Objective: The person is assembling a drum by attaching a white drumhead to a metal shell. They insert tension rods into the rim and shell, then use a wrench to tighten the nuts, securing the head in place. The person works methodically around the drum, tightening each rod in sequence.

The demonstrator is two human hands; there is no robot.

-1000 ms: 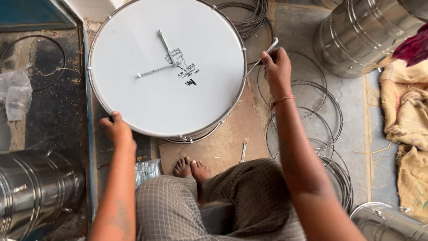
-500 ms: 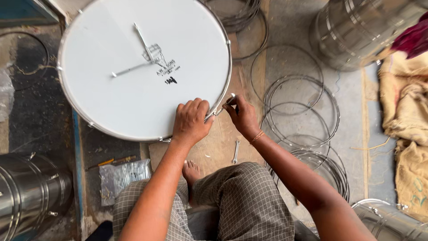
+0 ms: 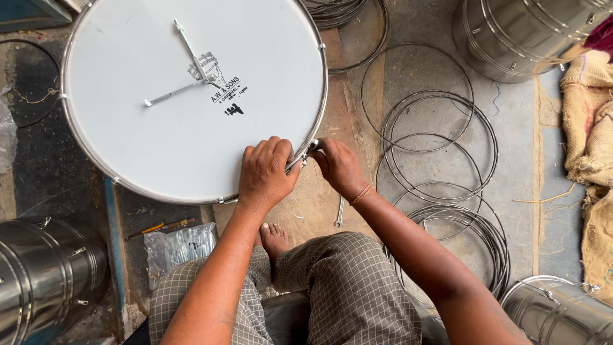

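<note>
The drum (image 3: 191, 96) is cut off at the top edge of the view, and the small fitting at its rim is hidden under both hands, too small to make out. The drum lies on the floor (image 3: 421, 70) before the seated person, its white round skin facing up, ringed by a metal hoop (image 3: 324, 96), with two thin metal tools (image 3: 185, 70) lying on the skin. The left hand (image 3: 265, 174) presses flat on the near edge, fingers together and curled over the hoop. The right hand (image 3: 338, 167) sits just beside it, fingers pinched on the hidden fitting.
</note>
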